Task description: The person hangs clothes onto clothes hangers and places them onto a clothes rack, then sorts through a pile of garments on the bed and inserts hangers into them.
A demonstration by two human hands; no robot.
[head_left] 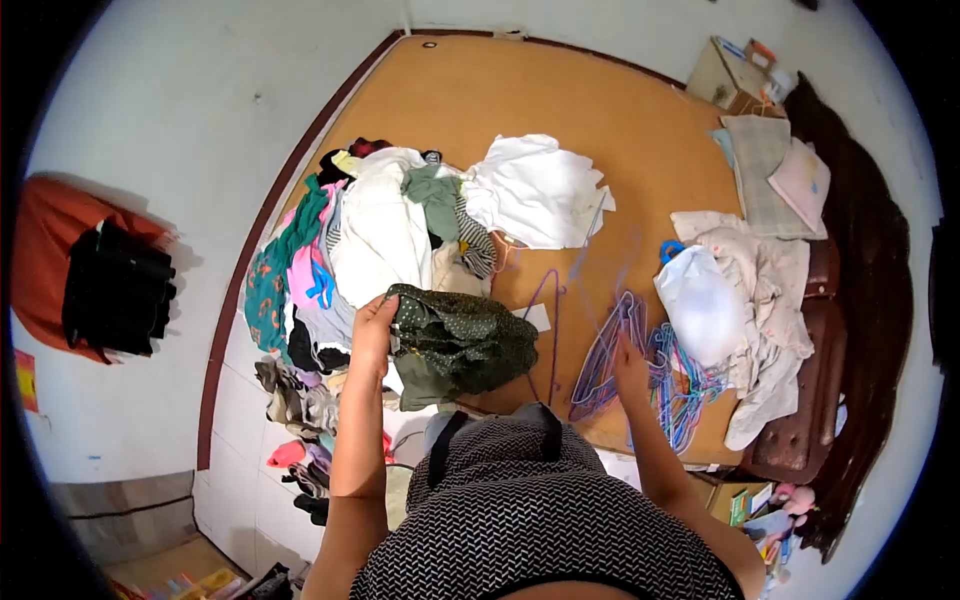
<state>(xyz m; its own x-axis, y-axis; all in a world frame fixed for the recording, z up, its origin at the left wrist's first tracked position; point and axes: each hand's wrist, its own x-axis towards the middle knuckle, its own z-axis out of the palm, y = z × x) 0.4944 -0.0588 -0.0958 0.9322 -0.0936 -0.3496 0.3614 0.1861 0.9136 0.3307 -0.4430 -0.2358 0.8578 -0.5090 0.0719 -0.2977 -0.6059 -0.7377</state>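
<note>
My left hand (pixel 374 330) pinches the edge of a dark green garment with small light dots (pixel 465 340), which hangs crumpled in front of my body. My right hand (pixel 630 372) is closed at a bunch of purple and blue clothes hangers (pixel 600 375), its fingers on the hanger frames; how many it grips is hard to see. Right beside it lies another tangle of coloured hangers (pixel 688 385). A single purple hanger (pixel 555 330) rests between the garment and the bunch. Faint, smeared hanger outlines show above my right hand.
A large heap of mixed clothes (pixel 380 225) covers the left of the tan bed board (pixel 600 100). Beyond it is a spread white garment (pixel 535 190). To the right are a white plastic bag (pixel 700 310), crumpled pale fabric (pixel 775 300) and pillows (pixel 800 185). More clothes (pixel 310 420) lie lower left.
</note>
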